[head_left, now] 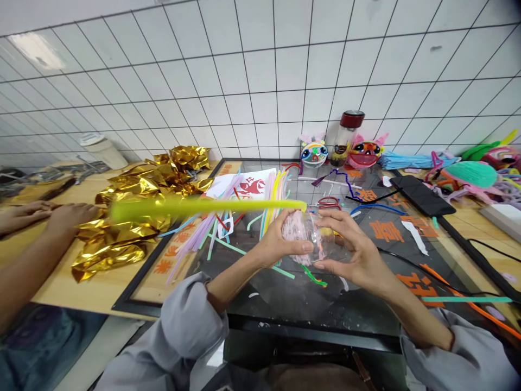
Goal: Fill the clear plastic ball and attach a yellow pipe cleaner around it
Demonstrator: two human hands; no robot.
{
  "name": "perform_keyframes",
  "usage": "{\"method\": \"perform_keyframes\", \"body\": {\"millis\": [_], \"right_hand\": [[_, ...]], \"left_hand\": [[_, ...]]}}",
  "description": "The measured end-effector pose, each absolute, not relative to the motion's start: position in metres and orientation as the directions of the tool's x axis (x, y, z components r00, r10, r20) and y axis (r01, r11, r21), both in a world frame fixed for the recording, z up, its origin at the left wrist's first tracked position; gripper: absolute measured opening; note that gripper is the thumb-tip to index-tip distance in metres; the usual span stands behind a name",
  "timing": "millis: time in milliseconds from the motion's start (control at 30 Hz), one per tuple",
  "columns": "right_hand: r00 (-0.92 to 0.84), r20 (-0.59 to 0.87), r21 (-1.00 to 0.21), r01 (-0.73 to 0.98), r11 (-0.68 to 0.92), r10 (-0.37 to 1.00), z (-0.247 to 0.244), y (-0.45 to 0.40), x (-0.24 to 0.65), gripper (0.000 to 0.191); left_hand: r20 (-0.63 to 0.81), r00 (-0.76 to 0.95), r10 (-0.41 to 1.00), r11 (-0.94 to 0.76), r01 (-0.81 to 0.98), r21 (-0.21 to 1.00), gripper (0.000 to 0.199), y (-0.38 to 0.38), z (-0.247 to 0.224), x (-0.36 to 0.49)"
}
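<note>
My left hand (277, 241) is closed around a clear plastic ball (314, 239) partly covered with pale pink fuzzy material (295, 233). On the ball's other side, the curved fingers and thumb of my right hand (356, 244) grip it too. A long yellow fuzzy stem (203, 206) sticks out from the top of the ball to the left, its far end blurred. Below the ball, a green twisted stem (313, 275) lies on the dark tabletop. Whether the ball is one piece or two halves, I cannot tell.
Crumpled gold foil (150, 179) and another person's hands (69, 217) are at left. Loose coloured stems (199, 239) lie behind my left arm. Red-handled scissors (329, 203), a phone (425, 194), a bottle (344, 138) and decorated balls (313, 152) sit toward the tiled wall.
</note>
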State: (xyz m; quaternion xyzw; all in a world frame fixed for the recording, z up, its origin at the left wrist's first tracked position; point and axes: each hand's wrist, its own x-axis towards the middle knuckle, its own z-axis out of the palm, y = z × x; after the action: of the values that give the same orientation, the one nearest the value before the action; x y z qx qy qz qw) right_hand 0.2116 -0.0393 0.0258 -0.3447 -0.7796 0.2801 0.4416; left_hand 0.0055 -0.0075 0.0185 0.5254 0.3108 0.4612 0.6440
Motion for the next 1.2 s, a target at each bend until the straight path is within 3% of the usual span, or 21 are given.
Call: {"method": "perform_keyframes", "body": {"millis": [267, 500, 800, 933, 1033, 1200], "right_hand": [[-0.388, 0.566, -0.650, 0.332, 0.684, 0.727, 0.019, -0.038, 0.207, 0.051], [-0.366, 0.617, -0.623, 0.313, 0.717, 0.697, 0.014, -0.038, 0.206, 0.072], [-0.385, 0.614, -0.592, 0.352, 0.725, 0.689, 0.017, -0.038, 0.207, 0.069], [-0.412, 0.590, -0.585, 0.374, 0.719, 0.694, 0.020, -0.039, 0.208, 0.075], [-0.433, 0.557, -0.593, 0.390, 0.705, 0.709, 0.023, -0.041, 0.209, 0.083], [-0.308, 0.567, -0.664, 0.378, 0.645, 0.764, 0.022, -0.038, 0.210, 0.073]], "left_hand": [[0.237, 0.413, 0.879, -0.168, -0.197, 0.966, 0.080, -0.003, 0.014, 0.003], [0.333, 0.335, 0.881, -0.263, -0.238, 0.935, 0.079, -0.007, 0.016, 0.004], [0.308, 0.357, 0.882, -0.243, -0.216, 0.946, 0.074, -0.009, 0.020, 0.003], [0.267, 0.319, 0.909, -0.187, -0.260, 0.947, 0.075, -0.009, 0.020, 0.004], [0.171, 0.306, 0.937, -0.049, -0.369, 0.928, 0.076, -0.010, 0.020, 0.007], [0.009, 0.352, 0.936, 0.204, -0.565, 0.799, 0.072, -0.008, 0.026, 0.009]]}}
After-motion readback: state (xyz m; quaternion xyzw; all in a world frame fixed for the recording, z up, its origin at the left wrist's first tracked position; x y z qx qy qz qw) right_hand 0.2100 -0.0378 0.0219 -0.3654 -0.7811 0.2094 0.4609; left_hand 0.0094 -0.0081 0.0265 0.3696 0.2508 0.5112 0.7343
